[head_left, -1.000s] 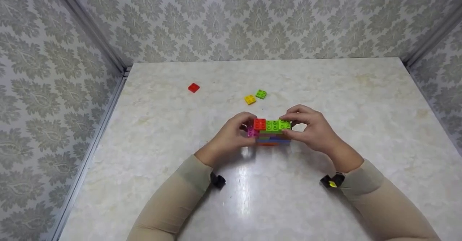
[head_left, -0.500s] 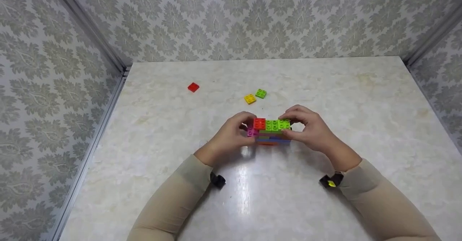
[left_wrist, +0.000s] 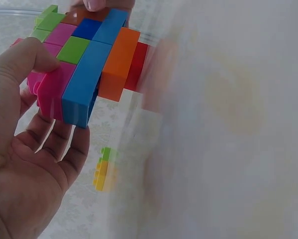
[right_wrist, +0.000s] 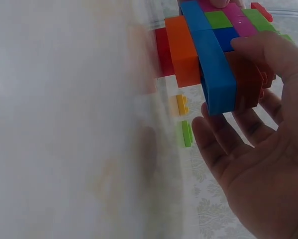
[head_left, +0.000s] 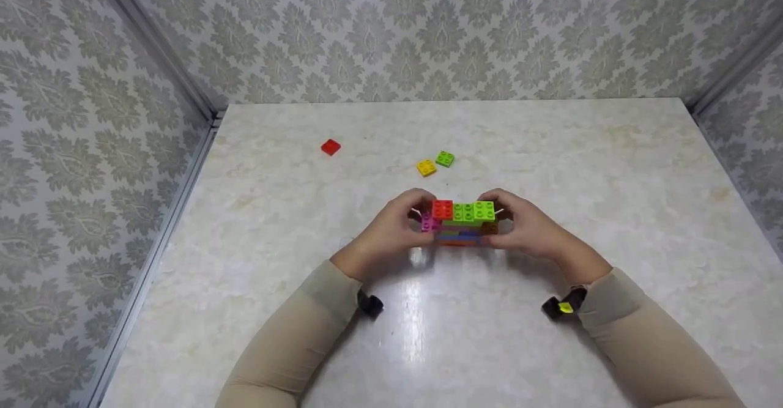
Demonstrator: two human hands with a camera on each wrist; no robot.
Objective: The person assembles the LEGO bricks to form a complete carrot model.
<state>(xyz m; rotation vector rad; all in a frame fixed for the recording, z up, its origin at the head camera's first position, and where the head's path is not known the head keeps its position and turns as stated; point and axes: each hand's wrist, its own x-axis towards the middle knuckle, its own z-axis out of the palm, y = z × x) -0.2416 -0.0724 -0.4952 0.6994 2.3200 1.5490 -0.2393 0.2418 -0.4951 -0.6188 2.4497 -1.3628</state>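
Note:
A stacked toy brick build (head_left: 465,224) stands at mid-table in the head view. On its top show a red brick (head_left: 442,209) and light green bricks (head_left: 484,211). My left hand (head_left: 391,227) grips its left end, thumb on a pink brick (left_wrist: 55,92) and fingers behind. The right hand (head_left: 532,229) holds the other end, its thumb near the blue and brown bricks (right_wrist: 244,79). Lower down, the wrist views show a long blue row (left_wrist: 86,82), an orange brick (left_wrist: 119,64) and a red one (right_wrist: 163,52) at the bottom.
Behind the build lie a yellow brick (head_left: 426,167) and a green brick (head_left: 445,159), close together. Farther left is a loose red brick (head_left: 331,147). Patterned panels (head_left: 404,35) border the table (head_left: 275,169) at the back and sides.
My right hand has left the light green brick on top and moved lower, onto the right end of the build. The left hand keeps its grip.

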